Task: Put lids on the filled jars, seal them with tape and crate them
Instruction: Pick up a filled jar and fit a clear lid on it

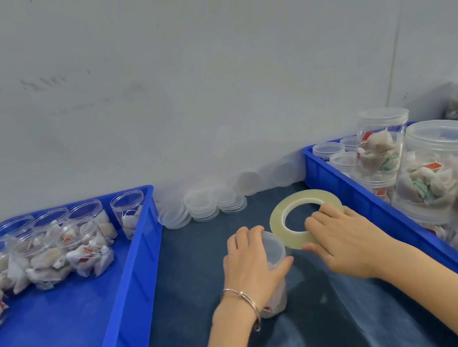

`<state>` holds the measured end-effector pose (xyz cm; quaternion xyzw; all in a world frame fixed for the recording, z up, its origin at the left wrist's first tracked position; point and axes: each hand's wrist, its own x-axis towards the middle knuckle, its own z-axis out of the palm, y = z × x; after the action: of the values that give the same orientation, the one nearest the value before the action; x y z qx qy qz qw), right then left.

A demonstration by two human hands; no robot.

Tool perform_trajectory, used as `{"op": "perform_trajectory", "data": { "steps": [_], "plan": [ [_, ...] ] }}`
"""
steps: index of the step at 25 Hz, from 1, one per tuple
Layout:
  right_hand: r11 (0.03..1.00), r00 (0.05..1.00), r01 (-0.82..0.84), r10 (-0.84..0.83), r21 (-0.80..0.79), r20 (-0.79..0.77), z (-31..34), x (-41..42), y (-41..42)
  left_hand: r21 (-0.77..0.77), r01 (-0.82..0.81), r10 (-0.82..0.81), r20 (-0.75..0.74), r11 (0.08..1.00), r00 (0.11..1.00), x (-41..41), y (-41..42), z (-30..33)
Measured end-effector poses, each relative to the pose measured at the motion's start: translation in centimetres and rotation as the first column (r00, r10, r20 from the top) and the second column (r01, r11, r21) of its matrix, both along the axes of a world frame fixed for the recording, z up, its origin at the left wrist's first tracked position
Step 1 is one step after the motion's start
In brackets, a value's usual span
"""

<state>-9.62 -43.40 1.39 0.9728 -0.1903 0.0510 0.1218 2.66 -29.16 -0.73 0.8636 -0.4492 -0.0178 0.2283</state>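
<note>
A clear jar (pixel 273 254) with a lid on top stands on the dark blue table between the two crates. My left hand (pixel 251 263) grips it around the lid, fingers over the far rim and thumb on the near side. My right hand (pixel 344 239) holds a large yellowish tape roll (pixel 287 203) right beside the jar's lid, fingers through the hole and thumb on the outer edge. The left blue crate (pixel 143 242) holds several open filled jars (pixel 86 247). The right blue crate (pixel 340 185) holds several lidded filled jars (pixel 381 141), some stacked.
Piles of loose clear lids (pixel 206 205) lie along the grey wall between the crates. A bracelet is on my left wrist. The near half of the left crate's floor is bare blue plastic.
</note>
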Motion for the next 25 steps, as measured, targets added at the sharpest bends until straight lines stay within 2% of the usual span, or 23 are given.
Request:
{"op": "perform_trajectory", "data": {
  "steps": [3,6,11,18,20,23,25],
  "plan": [
    [0.998,0.999,0.045,-0.046,0.031,0.012,-0.1,0.5,-0.5,0.147,0.176,-0.167,-0.075,0.973,0.983,1.7,0.3,0.4],
    [0.995,0.997,0.071,-0.074,0.069,0.033,-0.8,1.4,-0.4,0.217,0.135,-0.126,-0.053,0.967,0.991,0.9,-0.5,0.6],
    [0.994,0.989,0.104,-0.107,0.036,0.107,-1.6,1.1,-0.4,0.076,-0.065,0.051,0.179,0.995,0.983,-1.4,-2.0,-0.6],
    [0.981,0.972,0.16,-0.175,0.11,0.155,-2.3,1.1,1.0,-0.133,-0.099,0.124,0.199,0.986,0.972,-1.4,-2.3,-1.5],
    [0.966,0.961,0.209,-0.231,0.152,0.151,-2.4,0.5,1.9,-0.151,-0.083,0.109,0.169,0.985,0.98,-0.9,-2.7,-1.5],
    [0.917,0.92,0.324,-0.363,0.234,0.149,-2.4,-0.4,3.6,-0.138,0.024,-0.004,0.142,0.99,0.99,0.1,-3.2,-1.4],
    [0.894,0.887,0.393,-0.43,0.216,0.169,-2.2,-0.5,5.1,-0.157,0.099,-0.075,0.15,0.983,0.986,0.5,-3.3,-1.4]
  ]
}}
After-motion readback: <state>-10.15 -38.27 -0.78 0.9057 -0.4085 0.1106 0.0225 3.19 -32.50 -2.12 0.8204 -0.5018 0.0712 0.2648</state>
